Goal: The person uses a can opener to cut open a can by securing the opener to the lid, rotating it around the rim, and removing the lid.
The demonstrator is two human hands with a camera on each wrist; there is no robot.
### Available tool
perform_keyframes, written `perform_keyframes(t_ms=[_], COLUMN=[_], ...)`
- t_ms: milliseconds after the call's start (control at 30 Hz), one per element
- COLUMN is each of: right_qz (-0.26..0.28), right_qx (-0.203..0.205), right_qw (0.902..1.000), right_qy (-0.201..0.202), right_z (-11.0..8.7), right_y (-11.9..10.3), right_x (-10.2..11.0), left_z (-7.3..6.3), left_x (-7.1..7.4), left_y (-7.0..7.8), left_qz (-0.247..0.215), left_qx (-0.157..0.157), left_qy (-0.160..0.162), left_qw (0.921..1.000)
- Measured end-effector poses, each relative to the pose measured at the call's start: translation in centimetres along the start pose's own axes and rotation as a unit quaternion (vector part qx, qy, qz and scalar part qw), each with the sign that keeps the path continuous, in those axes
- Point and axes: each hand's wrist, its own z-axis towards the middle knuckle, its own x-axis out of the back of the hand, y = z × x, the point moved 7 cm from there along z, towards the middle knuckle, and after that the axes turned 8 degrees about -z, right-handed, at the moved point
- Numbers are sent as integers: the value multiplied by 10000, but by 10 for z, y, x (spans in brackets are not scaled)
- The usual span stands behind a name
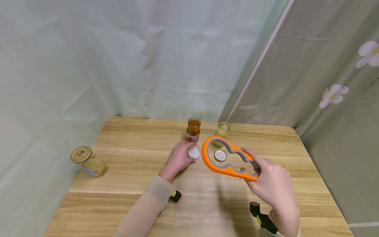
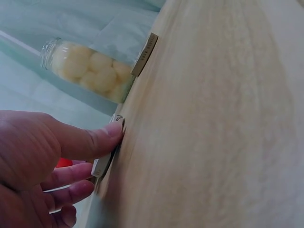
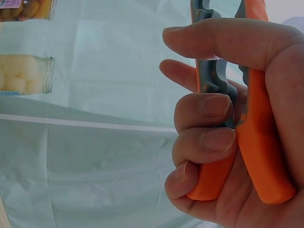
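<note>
Near the middle of the pale wood-grain tabletop [image 1: 133, 141], I have the left hand [image 1: 179, 156] pinching a small round metal lid [image 1: 194, 152] at its rim, white inner face up; whether it lies flat or is slightly raised, I cannot tell. On my other side the right hand [image 1: 273, 181] grasps an orange-and-grey loop-shaped jar opener [image 1: 228, 171] above the wood, its fingers curled round the handles. Through the loop I see a second round lid [image 1: 220, 155], also white face up. Just beyond the left hand stands a lidless glass jar of amber-brown contents [image 1: 193, 130]; to its right, partly hidden by the opener, is a lidless glass jar of pale round pieces [image 1: 223, 128]. Well apart, near the left edge, I find a gold-lidded glass jar [image 1: 96, 166] with pale contents. Behind everything hangs a pale green-grey curtain [image 1: 133, 59].
</note>
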Motion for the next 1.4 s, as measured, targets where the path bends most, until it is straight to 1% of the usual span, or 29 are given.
perform_keyframes(t_ms=[300,567,700,833,933,1000,1167,1267,1400], right_qz=[-43,-47,-44,-42,-32,-28,-25,28,112], right_qx=[-57,-89,-57,-34,-10,20,75,69,82], right_qw=[10000,9999,10000,10000,10000,10000,10000,10000,9998], right_qy=[-51,-33,-24,-61,-49,-23,-24,-51,-131], right_z=[-1,-2,-1,-1,-1,0,2,2,1], right_y=[1,1,0,-1,-1,-1,0,0,-2], right_x=[-1,2,3,3,4,5,6,6,1], left_z=[-1,-4,-5,-10,-15,-18,-30,-45,-74], left_x=[5,13,21,35,49,59,87,113,159], left_y=[2,4,7,11,15,17,14,11,4], left_qz=[63,-155,-356,-688,-1048,-1221,-1529,-1638,-1626], left_qx=[17,0,11,26,1,-88,-285,-407,-593], left_qy=[98,141,204,301,428,561,991,1374,2142], left_qw=[9999,9998,9992,9972,9936,9909,9828,9760,9613])
